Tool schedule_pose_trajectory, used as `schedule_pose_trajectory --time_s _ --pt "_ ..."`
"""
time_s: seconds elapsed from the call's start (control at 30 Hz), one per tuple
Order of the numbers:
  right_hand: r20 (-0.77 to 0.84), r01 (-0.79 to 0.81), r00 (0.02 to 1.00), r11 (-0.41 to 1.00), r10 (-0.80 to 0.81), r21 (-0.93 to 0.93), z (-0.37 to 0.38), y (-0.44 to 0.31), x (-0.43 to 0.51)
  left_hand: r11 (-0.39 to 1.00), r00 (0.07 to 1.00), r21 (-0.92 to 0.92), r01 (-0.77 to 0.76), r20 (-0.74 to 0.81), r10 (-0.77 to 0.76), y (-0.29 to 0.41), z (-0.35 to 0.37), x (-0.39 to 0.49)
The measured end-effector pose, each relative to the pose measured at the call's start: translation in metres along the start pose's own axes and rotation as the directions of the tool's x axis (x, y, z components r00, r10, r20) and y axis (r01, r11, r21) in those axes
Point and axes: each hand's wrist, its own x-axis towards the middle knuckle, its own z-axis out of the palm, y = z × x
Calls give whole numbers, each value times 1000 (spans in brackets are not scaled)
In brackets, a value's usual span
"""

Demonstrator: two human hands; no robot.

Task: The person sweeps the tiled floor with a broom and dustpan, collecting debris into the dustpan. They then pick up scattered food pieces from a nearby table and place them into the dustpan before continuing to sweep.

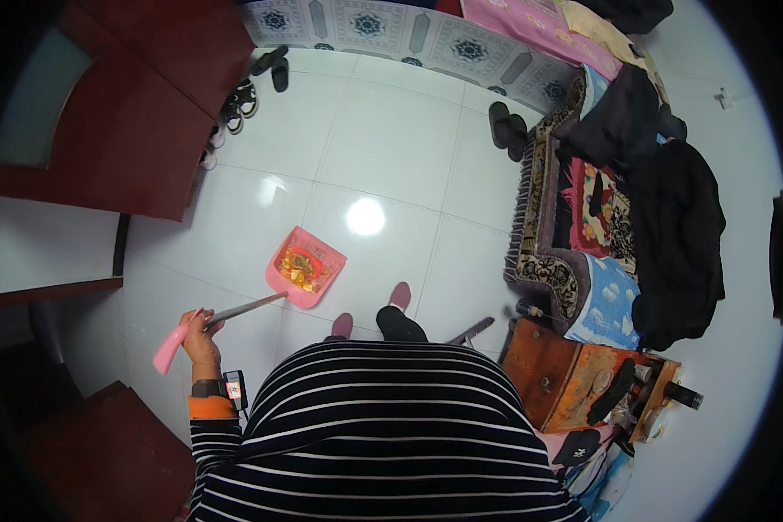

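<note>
My left hand (200, 336) is closed around the upper end of a long-handled dustpan, near its pink grip (171, 350). A grey metal shaft (248, 310) runs from my fingers to the pink pan (308, 297), which is over the white tiled floor just ahead of my feet. Yellow, orange and red scraps (302, 266) lie inside the pan. A dark strap and a small device (235, 386) are on my left wrist. My right hand is out of view. To the right of my feet, a dark bar-shaped head (473, 331) of some floor tool shows, partly hidden by my body.
Dark red cabinets (143, 124) stand at left, with shoes (240, 104) and black slippers (275, 68) along their base. A sofa with fringed covers (541, 261) and black clothing (678, 241) is at right. Nearer stands a cluttered wooden cabinet (540, 365). More slippers (506, 129) lie beside the sofa.
</note>
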Motion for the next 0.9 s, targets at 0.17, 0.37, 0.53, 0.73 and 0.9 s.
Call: schedule_pose_trajectory --time_s 0.17,0.37,0.53,0.73,0.9 --pt "-9 628 691 594 -722 503 -62 -15 39 997 993 -71 -18 -118 9 10 20 -21" --pt "-33 215 963 686 -268 695 -125 -140 102 993 987 -106 -61 -152 44 37 27 -28" --pt "66 -19 998 959 0 284 -155 -221 119 988 983 -130 -81 -172 58 41 25 -27" --pt "62 -293 956 922 287 254 -154 -295 179 983 972 -179 -45 -236 1 24 11 -6" --pt "53 -428 897 834 438 347 -128 -339 235 971 963 -235 -53 -270 -13 6 -15 8"
